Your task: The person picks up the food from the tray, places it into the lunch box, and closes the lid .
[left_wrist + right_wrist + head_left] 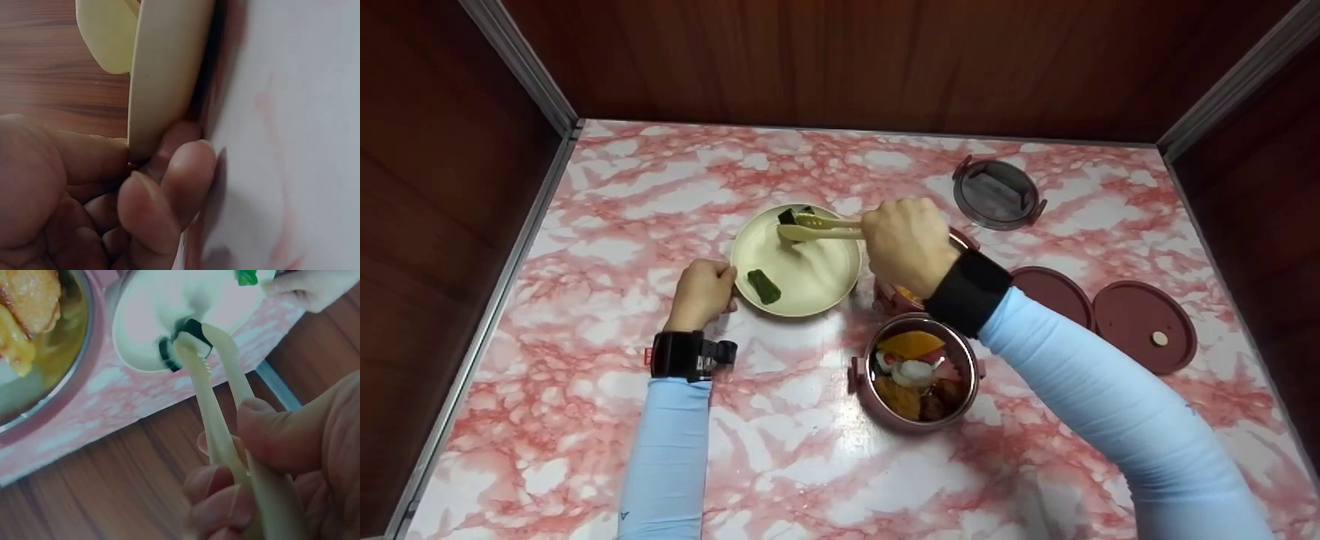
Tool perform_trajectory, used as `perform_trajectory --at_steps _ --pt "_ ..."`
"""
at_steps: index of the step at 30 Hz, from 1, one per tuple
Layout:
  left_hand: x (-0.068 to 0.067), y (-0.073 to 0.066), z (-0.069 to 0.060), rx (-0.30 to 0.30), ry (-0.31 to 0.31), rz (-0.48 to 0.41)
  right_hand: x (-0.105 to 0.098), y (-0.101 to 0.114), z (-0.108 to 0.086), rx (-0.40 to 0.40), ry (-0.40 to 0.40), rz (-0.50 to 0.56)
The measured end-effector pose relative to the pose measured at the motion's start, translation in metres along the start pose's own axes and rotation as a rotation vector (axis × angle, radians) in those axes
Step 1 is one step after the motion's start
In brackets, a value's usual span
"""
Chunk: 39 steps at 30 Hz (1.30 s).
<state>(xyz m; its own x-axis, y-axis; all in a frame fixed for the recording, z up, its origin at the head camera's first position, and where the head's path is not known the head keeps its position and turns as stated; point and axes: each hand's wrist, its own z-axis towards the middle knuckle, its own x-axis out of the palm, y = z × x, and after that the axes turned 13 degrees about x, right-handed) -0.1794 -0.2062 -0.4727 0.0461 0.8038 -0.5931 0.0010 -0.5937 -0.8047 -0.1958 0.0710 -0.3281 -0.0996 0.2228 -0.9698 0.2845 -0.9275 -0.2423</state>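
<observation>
As the left hand (703, 291) pinches the plate (817, 283) by its left rim, the right hand (907, 244) grips tongs (840, 234), tips at a dark piece (787, 217) inside the far edge; tabletop (622, 247) spreads left, a pot (891, 300) just right.

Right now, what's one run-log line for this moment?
left hand: pinches cream plate | right hand: holds yellow tongs, tips at black-and-white piece | on plate: dark green piece

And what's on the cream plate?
On the plate, a green piece lies near the left hand. Dark bits show at the tips of the tongs; what those tips cover can't be seen.
</observation>
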Motion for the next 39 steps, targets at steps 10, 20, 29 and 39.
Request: perform_trajectory --at_steps 10,20,29,39 --pt "0.002 0.000 0.000 0.009 -0.001 0.006 0.006 -0.031 -0.007 0.085 0.011 0.075" --pt "0.003 0.001 0.001 0.012 -0.013 -0.001 -0.011 -0.059 -0.023 0.141 0.143 0.125" --pt "0.003 -0.002 0.001 0.011 -0.008 -0.014 -0.032 -0.113 -0.067 0.167 0.071 0.242" --pt "0.004 0.000 0.000 0.018 -0.023 -0.007 -0.039 -0.168 -0.113 0.224 0.028 0.154"
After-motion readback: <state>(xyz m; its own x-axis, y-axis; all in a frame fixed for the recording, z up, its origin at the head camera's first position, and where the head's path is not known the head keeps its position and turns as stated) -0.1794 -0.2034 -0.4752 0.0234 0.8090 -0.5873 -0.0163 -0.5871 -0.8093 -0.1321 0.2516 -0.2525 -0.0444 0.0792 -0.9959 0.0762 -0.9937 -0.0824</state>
